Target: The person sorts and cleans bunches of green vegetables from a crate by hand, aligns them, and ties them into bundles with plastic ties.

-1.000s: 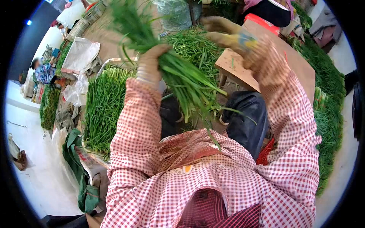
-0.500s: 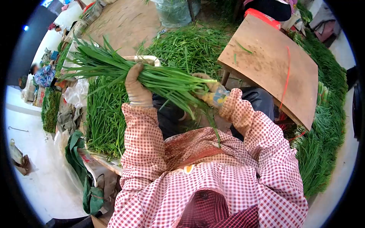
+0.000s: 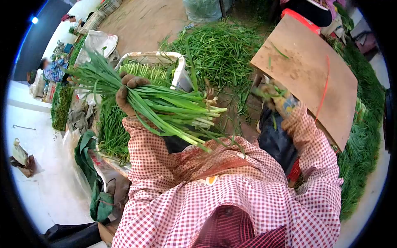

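Note:
My left hand (image 3: 129, 93), in a soiled brown glove, is closed around the middle of a bunch of garlic chives (image 3: 165, 101). The leaf tips fan out to the left; the pale stem ends (image 3: 209, 113) point right, above my lap. My right hand (image 3: 280, 99), in a glove with a blue and yellow patch, is apart from the bunch, by the near left edge of the board. Motion smears it, but its fingers look closed on a few loose chive scraps (image 3: 264, 89).
A white crate (image 3: 180, 70) of chives stands beyond my left hand. Loose green leaves (image 3: 223, 53) are heaped on the floor ahead. On the right is a brown board (image 3: 306, 70) with a red string (image 3: 325, 91). More chives (image 3: 364, 165) line the right wall. Another person (image 3: 53, 70) sits far left.
My right hand has moved right, off the stem ends of the bunch, with scraps in it. The bunch in my left hand has shifted slightly left and down, uncovering more of the crate.

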A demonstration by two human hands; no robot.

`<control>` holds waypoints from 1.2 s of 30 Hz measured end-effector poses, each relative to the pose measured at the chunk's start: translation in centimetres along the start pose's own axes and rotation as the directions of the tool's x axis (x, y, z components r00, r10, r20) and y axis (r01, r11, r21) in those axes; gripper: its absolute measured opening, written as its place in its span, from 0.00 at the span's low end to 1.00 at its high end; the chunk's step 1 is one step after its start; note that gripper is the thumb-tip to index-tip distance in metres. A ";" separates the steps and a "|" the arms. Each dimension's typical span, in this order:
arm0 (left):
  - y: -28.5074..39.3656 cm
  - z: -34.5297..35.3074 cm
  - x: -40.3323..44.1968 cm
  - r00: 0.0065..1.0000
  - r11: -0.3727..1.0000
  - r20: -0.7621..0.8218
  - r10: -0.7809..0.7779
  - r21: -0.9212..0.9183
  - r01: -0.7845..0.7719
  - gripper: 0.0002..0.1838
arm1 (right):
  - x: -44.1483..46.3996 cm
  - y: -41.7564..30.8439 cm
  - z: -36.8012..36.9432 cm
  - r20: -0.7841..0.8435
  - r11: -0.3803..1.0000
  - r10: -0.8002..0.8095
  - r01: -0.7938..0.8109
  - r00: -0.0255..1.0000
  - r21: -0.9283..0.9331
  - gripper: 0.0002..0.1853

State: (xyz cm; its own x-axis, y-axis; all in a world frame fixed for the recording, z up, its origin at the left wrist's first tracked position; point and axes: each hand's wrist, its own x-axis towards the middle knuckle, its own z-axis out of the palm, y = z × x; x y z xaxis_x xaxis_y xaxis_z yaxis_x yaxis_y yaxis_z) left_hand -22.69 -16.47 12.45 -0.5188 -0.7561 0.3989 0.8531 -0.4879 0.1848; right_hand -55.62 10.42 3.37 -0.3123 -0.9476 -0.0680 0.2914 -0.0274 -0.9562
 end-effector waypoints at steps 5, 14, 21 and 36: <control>-4.2 0.6 0.2 0.986 0.982 0.118 -0.114 -0.138 0.130 0.23 | 4.0 -6.2 11.1 0.319 0.865 0.124 0.055 0.940 -0.499 0.39; -4.8 -2.0 -1.1 0.919 0.958 -0.360 -0.159 0.168 0.231 0.14 | 5.4 -0.9 16.1 -0.014 0.963 -0.111 0.111 0.994 0.244 0.11; -5.8 -0.3 0.7 0.791 0.842 -0.611 0.024 0.439 0.314 0.12 | 4.5 -2.0 15.4 -0.261 0.931 -0.036 0.128 0.965 0.342 0.13; -7.5 2.7 3.2 0.730 0.833 -0.647 0.220 0.514 0.205 0.15 | -0.2 -3.8 10.3 -0.047 0.961 -0.007 -0.007 0.999 -0.277 0.58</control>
State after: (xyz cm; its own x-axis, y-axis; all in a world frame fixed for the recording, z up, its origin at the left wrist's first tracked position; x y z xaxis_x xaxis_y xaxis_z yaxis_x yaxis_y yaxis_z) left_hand -30.61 -14.00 14.76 -0.2264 -0.9414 -0.2499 0.6319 -0.3372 0.6979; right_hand -47.34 7.47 9.96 -0.3568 -0.9312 -0.0748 0.0314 0.0680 -0.9972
